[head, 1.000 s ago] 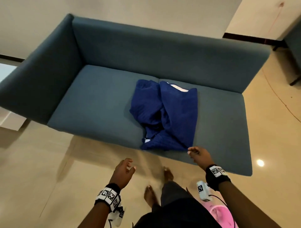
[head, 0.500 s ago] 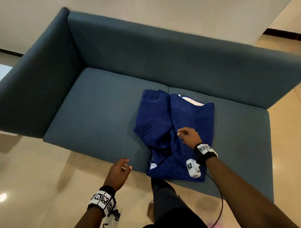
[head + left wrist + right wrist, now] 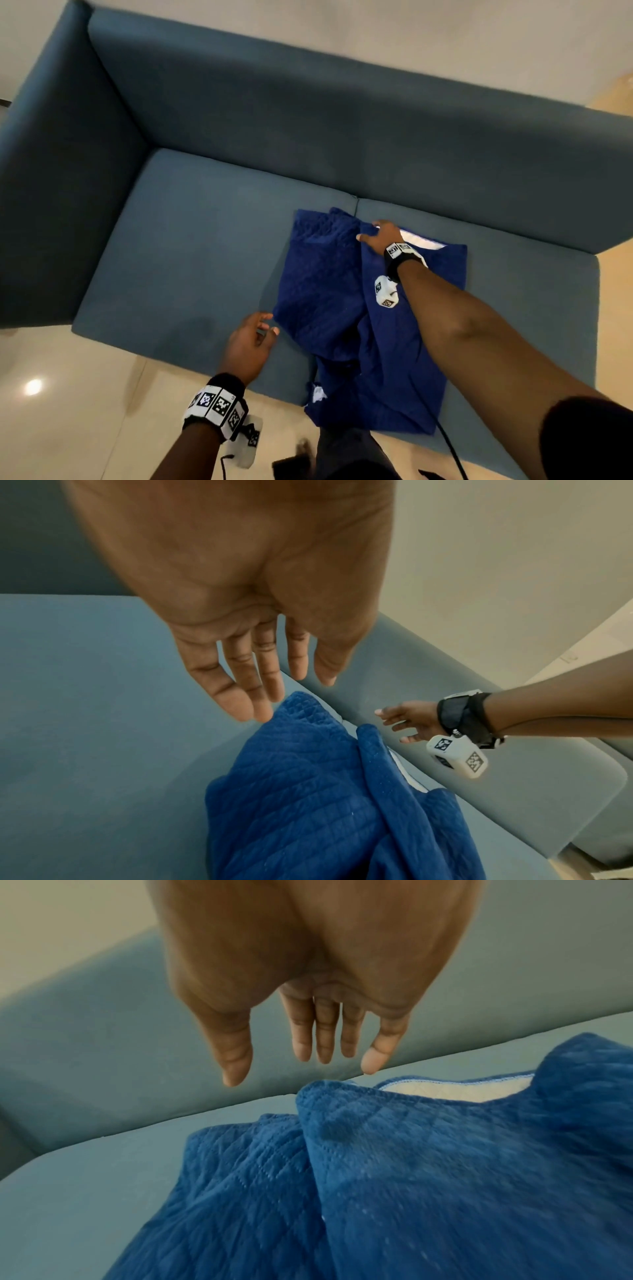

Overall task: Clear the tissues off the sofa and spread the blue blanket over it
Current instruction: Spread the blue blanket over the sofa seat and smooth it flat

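Observation:
A crumpled, quilted blue blanket [image 3: 370, 318] with a white underside lies on the seat of the teal sofa [image 3: 191, 246], near the middle seam. My right hand [image 3: 378, 234] is stretched over the blanket's far edge with straight fingers, hovering just above a raised fold [image 3: 329, 1096] and holding nothing. My left hand [image 3: 251, 342] is over the seat by the blanket's left edge, fingers straight and empty [image 3: 260, 685]. I see no tissues on the sofa.
The sofa's left armrest [image 3: 58, 192] and backrest [image 3: 342, 126] wall in the seat. Glossy beige floor [image 3: 68, 411] lies in front of the sofa, where my legs [image 3: 346, 455] stand close to its front edge.
I have stepped closer to the sofa. My right hand moved from the blanket's near edge across to its far edge. My left hand rose from over the floor to the blanket's left side.

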